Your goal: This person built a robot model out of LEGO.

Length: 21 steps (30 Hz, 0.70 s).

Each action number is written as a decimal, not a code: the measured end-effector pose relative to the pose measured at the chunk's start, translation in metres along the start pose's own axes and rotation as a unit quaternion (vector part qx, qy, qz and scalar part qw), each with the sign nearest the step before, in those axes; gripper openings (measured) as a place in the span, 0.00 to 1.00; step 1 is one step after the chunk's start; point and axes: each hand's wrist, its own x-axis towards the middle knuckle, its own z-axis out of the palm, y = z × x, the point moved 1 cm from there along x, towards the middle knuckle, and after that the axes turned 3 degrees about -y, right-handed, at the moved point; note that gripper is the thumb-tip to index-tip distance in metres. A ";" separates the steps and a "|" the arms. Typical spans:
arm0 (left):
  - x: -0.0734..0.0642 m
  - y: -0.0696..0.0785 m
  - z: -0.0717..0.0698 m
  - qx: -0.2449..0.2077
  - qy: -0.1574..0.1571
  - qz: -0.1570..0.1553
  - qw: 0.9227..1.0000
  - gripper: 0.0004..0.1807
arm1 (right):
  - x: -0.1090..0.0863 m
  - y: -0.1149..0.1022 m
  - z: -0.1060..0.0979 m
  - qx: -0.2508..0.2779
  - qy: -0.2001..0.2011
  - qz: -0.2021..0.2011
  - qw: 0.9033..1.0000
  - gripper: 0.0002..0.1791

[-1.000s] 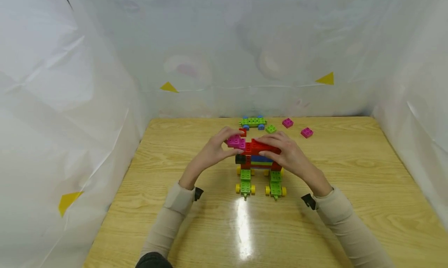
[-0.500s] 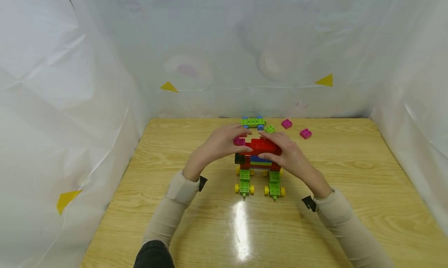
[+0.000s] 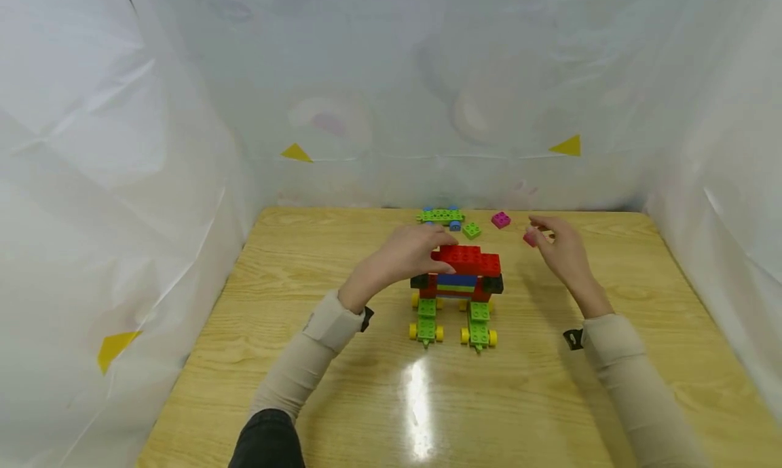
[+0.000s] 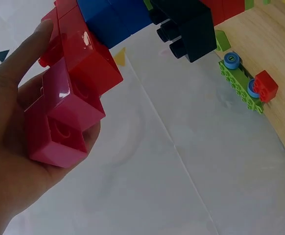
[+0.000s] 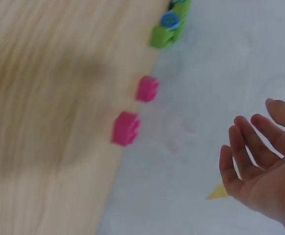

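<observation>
A toy-brick model stands mid-table on green wheeled bases with yellow wheels; red bricks top it, with blue and black ones below. My left hand grips the model's top left end. In the left wrist view its thumb lies on a red brick, its fingers behind two stepped pink bricks. My right hand hovers near a loose pink brick, partly hiding it. Its fingers hold nothing and are loosely bent in the right wrist view, apart from the pink brick.
Along the table's far edge lie another pink brick, a small green brick and a green chassis with blue wheels. The left wrist view shows a small red brick by that chassis. White sheeting surrounds the table.
My right hand has let go of the red bricks and moved right to the loose pink brick. The left hand has shifted slightly right along the model, now covering the pink bricks.
</observation>
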 end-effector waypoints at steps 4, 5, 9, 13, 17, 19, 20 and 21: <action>0.002 0.002 -0.001 0.002 0.004 0.001 1.000 0.29 | 0.004 0.025 -0.003 -0.047 -0.029 0.042 0.998 0.18; 0.003 0.003 -0.001 0.002 0.004 0.002 1.000 0.29 | 0.005 0.030 -0.003 -0.062 -0.038 0.048 0.996 0.19; 0.006 0.008 -0.002 0.007 0.010 0.013 1.000 0.27 | 0.009 0.048 0.002 -0.101 -0.072 0.070 0.990 0.20; 0.007 0.010 -0.001 0.011 0.013 0.018 1.000 0.24 | 0.014 0.061 0.009 -0.121 -0.084 0.088 0.985 0.23; 0.008 0.011 -0.001 0.017 0.015 0.019 1.000 0.23 | 0.020 0.068 0.015 -0.143 -0.083 0.109 0.980 0.24; 0.009 0.011 -0.001 0.022 0.017 0.018 0.999 0.23 | 0.023 0.071 0.018 -0.155 -0.087 0.121 0.977 0.25; 0.009 0.011 -0.001 0.022 0.018 0.018 0.999 0.23 | 0.024 0.072 0.019 -0.161 -0.089 0.128 0.975 0.25; 0.009 0.011 -0.001 0.020 0.018 0.017 1.000 0.23 | 0.024 0.074 0.020 -0.167 -0.093 0.135 0.972 0.25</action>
